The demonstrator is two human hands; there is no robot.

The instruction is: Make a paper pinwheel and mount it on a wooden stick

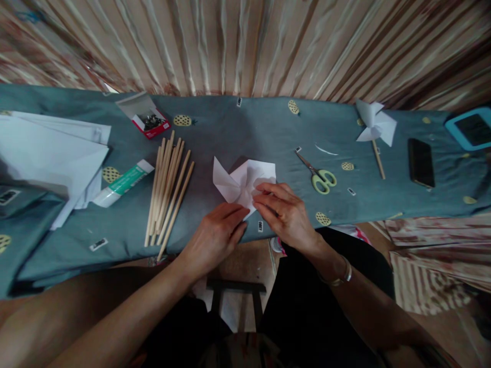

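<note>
A white paper pinwheel (240, 180) with its blades partly folded lies in front of me on the cloth. My left hand (222, 227) grips its near edge, thumb and fingers pressed together at the lower corner. At the right side of the paper, my right hand (282, 207) is closed in a pinch on a blade, near the centre. The fingers hide part of the paper there. Just right of that hand lie scissors (322, 180) with pale green handles. Several wooden sticks (166, 189) are heaped to the left of my left hand.
A glue tube (125, 183) and white paper sheets (49, 158) lie at the left. Behind the sticks stands an open red box (153, 125) of small metal pieces. Rightward are a pinwheel on a stick (376, 125), a phone (421, 162) and a blue-framed device (471, 129). A curtain (238, 46) hangs behind.
</note>
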